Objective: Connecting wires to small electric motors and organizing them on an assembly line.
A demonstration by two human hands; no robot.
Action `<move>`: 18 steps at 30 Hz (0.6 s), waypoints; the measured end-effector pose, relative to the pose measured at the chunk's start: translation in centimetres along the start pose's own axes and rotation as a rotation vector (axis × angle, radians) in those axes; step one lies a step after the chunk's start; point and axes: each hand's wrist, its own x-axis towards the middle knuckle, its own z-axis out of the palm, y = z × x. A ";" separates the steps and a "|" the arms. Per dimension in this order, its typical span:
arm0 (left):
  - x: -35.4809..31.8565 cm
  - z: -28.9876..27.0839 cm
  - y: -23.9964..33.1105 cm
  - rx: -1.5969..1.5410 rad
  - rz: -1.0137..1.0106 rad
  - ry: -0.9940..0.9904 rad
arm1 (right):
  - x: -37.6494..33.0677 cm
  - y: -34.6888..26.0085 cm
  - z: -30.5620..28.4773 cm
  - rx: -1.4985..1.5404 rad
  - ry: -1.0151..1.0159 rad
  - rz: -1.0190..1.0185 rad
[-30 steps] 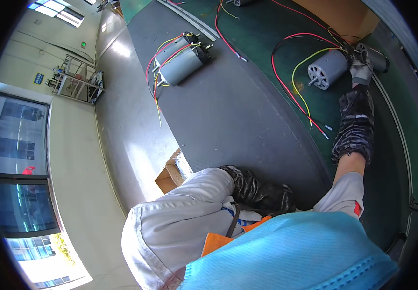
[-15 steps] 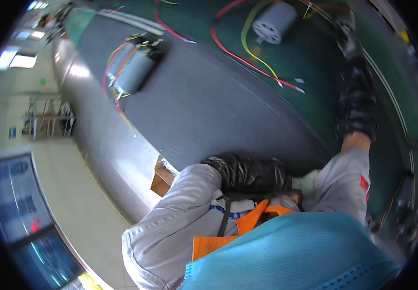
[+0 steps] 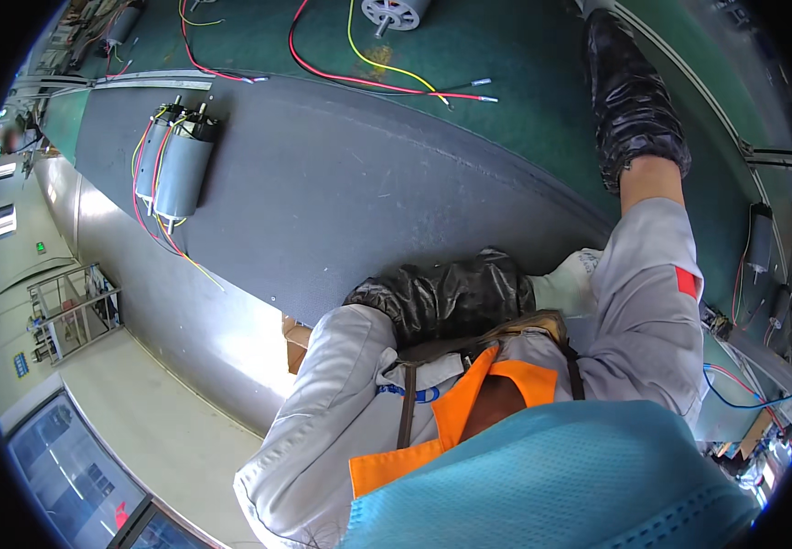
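My left hand (image 3: 568, 284), in a pale glove below a black sleeve cover, lies across my front beside my right forearm; its fingers are mostly hidden. My right arm stretches far over the green surface. Only a sliver of my right hand (image 3: 594, 6) shows at the top edge, so its grip is hidden. Left of it, a grey cylindrical motor (image 3: 396, 13) is cut by the top edge, its shaft pointing toward me. Red, black and yellow leads (image 3: 414, 89) trail from that motor's side. Two grey motors (image 3: 182, 174) with red and yellow wires sit together on the dark bench.
A dark grey bench top (image 3: 323, 183) borders the green surface (image 3: 515, 82). Another motor (image 3: 759, 240) lies at the far right, near blue and red wires. A cardboard box (image 3: 296, 342) shows below the bench edge. A metal rack (image 3: 75, 306) stands at the left.
The view has shifted, and the things on the bench appear farther left. My right hand, seen near the top right before, is now almost out of view. My left hand stays at my front.
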 end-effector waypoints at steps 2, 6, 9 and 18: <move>-0.5 0.7 -2.3 -0.105 -0.066 -0.029 | -3.1 -6.2 -1.4 0.189 -0.046 0.219; 0.4 1.4 -2.7 -0.182 -0.101 -0.128 | -6.5 -8.3 -4.9 0.226 0.116 0.348; 0.9 2.0 -2.6 -0.141 -0.129 -0.194 | -5.0 -6.1 -6.3 0.180 0.047 0.360; 0.4 1.9 -2.6 0.189 0.167 0.034 | -10.6 1.4 -8.8 0.271 0.190 0.146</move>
